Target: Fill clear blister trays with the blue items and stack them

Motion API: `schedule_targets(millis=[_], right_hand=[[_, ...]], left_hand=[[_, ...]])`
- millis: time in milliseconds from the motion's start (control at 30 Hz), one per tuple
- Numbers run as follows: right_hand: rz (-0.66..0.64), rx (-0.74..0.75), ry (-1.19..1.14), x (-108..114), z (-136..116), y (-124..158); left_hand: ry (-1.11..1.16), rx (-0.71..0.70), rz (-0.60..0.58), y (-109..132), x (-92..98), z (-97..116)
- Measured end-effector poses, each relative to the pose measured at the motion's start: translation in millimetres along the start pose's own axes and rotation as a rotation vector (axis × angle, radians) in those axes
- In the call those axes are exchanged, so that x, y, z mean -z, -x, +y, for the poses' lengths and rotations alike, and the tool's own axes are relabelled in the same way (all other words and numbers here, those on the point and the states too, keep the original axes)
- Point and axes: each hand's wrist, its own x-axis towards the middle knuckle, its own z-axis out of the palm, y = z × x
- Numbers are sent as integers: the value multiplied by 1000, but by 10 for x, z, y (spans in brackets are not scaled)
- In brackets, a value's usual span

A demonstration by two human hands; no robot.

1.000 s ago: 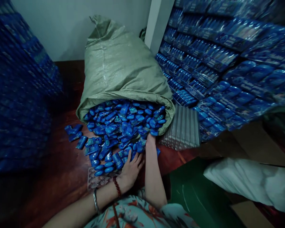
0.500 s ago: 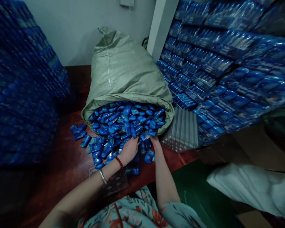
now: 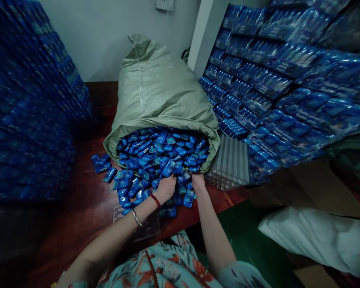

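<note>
Small shiny blue packets (image 3: 135,188) spill from the mouth of a big pale green woven sack (image 3: 165,88) that lies on its side. My left hand (image 3: 167,187), with a red bead bracelet and a silver bangle at the wrist, is closed at the front of the heap. A blue packet (image 3: 168,168) stands up at its fingertips. Beside the sack's lower right rim, my right hand (image 3: 198,182) has its fingers curled at another blue packet (image 3: 194,169). Its fingertips are partly hidden. Below my left forearm lies a clear plastic tray (image 3: 151,226).
Tall stacks of blue packs rise at the left (image 3: 27,108) and right (image 3: 258,72). Nested clear ribbed trays (image 3: 230,162) lean right of the sack. A white bag (image 3: 315,240) and cardboard (image 3: 306,188) are at the lower right. The reddish tabletop (image 3: 87,208) shows at the left.
A blue packet now stands up at my left fingertips, above the heap. Both hands stay near the sack's mouth. The whole view has shifted slightly.
</note>
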Motion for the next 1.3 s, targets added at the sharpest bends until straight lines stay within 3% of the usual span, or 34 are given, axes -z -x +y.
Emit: schedule_targets(millis=[233,367,467,633,767,933,1033,1167,1300], right_hand=[[-148,-197,41,447,-42,408],[-159,-230,33,571,-80,594],[-146,-251,29,565,-79,612],[-151,-312,34,452,-110,410],[-74,-336,32,284,-111,283],[12,-281,70,48,-107,356],[-6,-242,152,76,-255,522],[-67,-174,343,420,-551,860],[-106,114,855,809,-659,931]], left_hand=[[67,-39,-32,151,-20,-86],[91,-50,-62,304,29,-39],[103,-80,-88,419,84,47],[162,-211,-103,448,194,203],[135,-312,-89,436,142,295],[-41,-515,3,496,-197,504],[-93,-716,30,430,-428,642],[-122,-769,76,241,-597,617],[-166,-739,176,187,-558,353]])
